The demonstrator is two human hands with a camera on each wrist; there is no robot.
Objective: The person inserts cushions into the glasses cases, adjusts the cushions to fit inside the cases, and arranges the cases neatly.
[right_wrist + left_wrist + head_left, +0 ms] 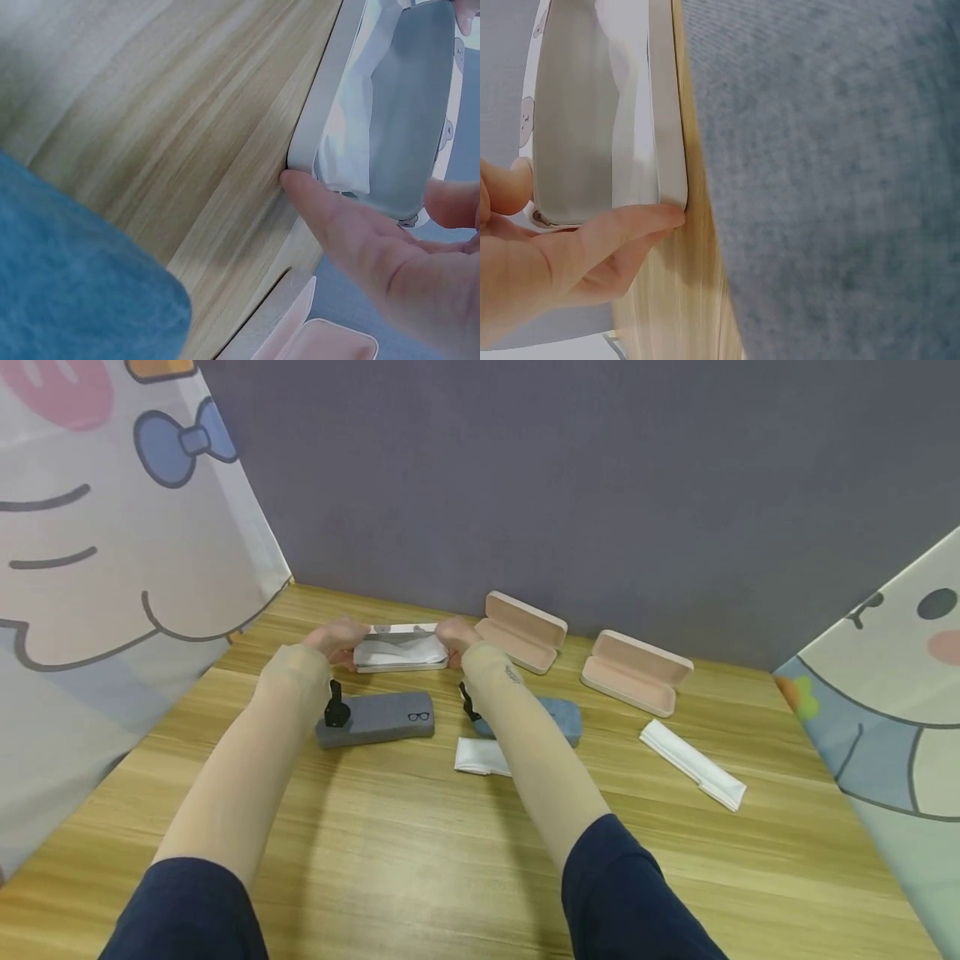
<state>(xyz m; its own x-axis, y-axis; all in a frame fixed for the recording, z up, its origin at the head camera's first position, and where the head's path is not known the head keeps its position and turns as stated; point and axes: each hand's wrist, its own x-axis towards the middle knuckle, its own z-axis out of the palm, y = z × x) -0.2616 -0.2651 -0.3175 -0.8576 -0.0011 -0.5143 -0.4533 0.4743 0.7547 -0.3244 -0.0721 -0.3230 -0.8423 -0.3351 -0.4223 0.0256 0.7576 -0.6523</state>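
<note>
A light grey-white glasses case [401, 667] stands with its lid raised at the back of the table, a white cloth [401, 650] lying inside. My left hand [339, 642] grips its left end; in the left wrist view the thumb is at the lid's edge and the fingers [634, 229] lie along the end of the base. At the other end, my right hand [459, 639] holds it likewise, thumb by the lid and index finger [319, 202] against the base corner. The lid's outer side carries small animal-face prints.
Nearer me lie a closed grey glasses case [382, 714] and a closed blue case [566, 720], partly behind my right forearm. Two open pink cases [521, 647] [630, 681] stand to the right. Folded white cloths [480, 757] [692, 764] lie in front. A grey partition [562, 485] rises behind.
</note>
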